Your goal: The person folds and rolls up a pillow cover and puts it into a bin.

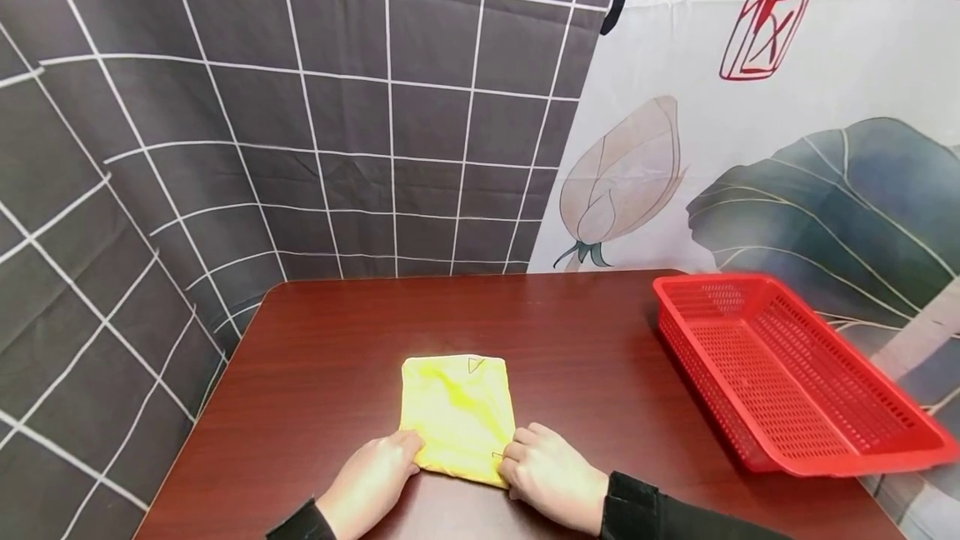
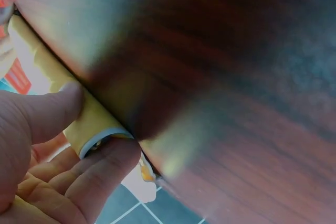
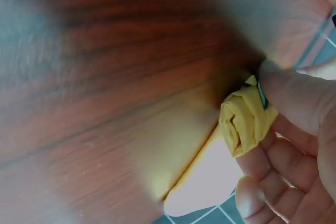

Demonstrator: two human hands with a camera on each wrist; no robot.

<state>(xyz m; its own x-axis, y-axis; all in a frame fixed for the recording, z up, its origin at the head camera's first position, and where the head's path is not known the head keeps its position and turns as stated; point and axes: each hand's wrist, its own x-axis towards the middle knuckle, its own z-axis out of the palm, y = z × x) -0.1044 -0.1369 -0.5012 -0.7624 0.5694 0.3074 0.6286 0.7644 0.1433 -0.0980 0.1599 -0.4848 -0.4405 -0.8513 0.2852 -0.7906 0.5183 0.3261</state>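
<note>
A folded yellow cloth (image 1: 457,411) lies flat on the brown table, with small dark triangular marks near its far right and near right corners. My left hand (image 1: 375,473) pinches its near left corner; in the left wrist view the thumb presses on the cloth's rounded, rolled-looking edge (image 2: 94,124) while the fingers reach under it. At the near right corner, my right hand (image 1: 551,473) holds the cloth. The right wrist view shows that end as a layered yellow roll (image 3: 241,121) between thumb and fingers. What lies inside the folds is hidden.
To the right on the table (image 1: 360,323) stands a red perforated plastic basket (image 1: 780,382), its near end reaching the table's right edge. Behind hang a grey gridded cloth (image 1: 337,107) and a white lotus-print curtain (image 1: 637,48).
</note>
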